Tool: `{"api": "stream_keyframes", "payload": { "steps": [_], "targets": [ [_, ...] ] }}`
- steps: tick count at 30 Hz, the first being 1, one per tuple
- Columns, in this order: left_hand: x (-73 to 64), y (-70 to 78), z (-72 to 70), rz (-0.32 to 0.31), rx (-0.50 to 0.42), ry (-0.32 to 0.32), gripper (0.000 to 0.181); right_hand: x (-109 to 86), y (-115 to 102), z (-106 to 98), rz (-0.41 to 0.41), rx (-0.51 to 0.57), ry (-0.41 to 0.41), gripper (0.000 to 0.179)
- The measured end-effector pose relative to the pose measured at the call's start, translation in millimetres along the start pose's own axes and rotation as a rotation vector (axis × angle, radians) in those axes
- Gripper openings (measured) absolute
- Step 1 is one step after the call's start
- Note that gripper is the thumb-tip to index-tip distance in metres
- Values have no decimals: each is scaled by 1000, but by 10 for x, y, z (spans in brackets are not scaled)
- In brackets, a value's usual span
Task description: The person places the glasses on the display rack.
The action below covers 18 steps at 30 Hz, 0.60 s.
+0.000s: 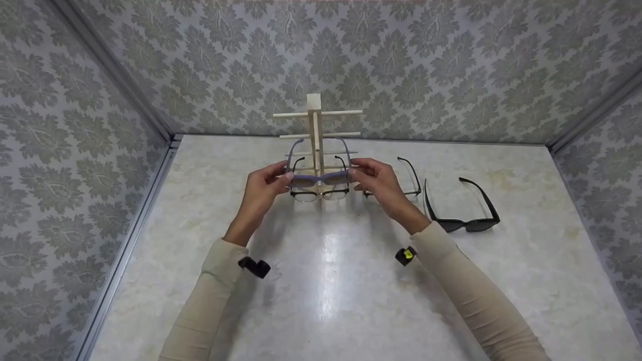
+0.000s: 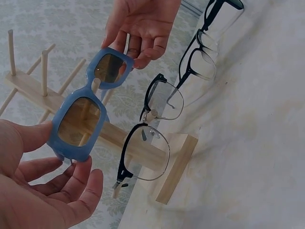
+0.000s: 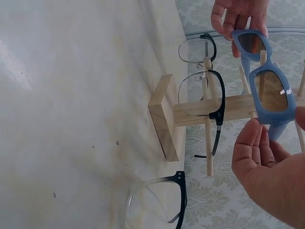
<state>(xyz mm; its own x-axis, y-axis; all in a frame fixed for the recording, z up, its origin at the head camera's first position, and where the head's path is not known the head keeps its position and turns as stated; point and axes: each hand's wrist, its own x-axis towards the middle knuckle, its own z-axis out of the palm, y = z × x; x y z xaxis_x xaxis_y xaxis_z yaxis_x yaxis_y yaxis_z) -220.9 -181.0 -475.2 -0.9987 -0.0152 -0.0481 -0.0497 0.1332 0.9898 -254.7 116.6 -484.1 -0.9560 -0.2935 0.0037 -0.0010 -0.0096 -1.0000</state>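
Both hands hold a pair of blue-framed sunglasses (image 2: 98, 90) by its two ends, lenses toward the person. The left hand (image 1: 263, 186) pinches one outer corner between thumb and fingers, and the right hand (image 1: 379, 184) pinches the other. Behind the sunglasses rises a wooden display stand (image 1: 314, 128) with several pegs; one peg tip shows at the nose bridge in the right wrist view. Lower on the stand hang black half-rim eyeglasses (image 3: 218, 98) with clear lenses, their bridge over a peg.
Clear-lensed black eyeglasses (image 1: 416, 180) lie on the table (image 1: 331, 301) right of the stand, partly behind the right hand. Farther right are black sunglasses (image 1: 466, 224) with their temples spread. A patterned wall (image 1: 401, 65) stands close behind the stand.
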Motion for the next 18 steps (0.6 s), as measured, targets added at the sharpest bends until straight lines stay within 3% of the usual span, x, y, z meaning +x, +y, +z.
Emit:
{"api": "stream_keyframes", "payload": {
  "steps": [7,12,18],
  "targets": [
    [-10,-12,8,5,1,-9,56,-22,13,-15,-5,-21,-4,41],
    [-136,-92,-18,60,25,10,69,-108,51,-90,14,-47,-14,46],
    [-308,-152,-59,112,56,69,61,-260,84,-259,-22,-73,20,45]
  ]
}}
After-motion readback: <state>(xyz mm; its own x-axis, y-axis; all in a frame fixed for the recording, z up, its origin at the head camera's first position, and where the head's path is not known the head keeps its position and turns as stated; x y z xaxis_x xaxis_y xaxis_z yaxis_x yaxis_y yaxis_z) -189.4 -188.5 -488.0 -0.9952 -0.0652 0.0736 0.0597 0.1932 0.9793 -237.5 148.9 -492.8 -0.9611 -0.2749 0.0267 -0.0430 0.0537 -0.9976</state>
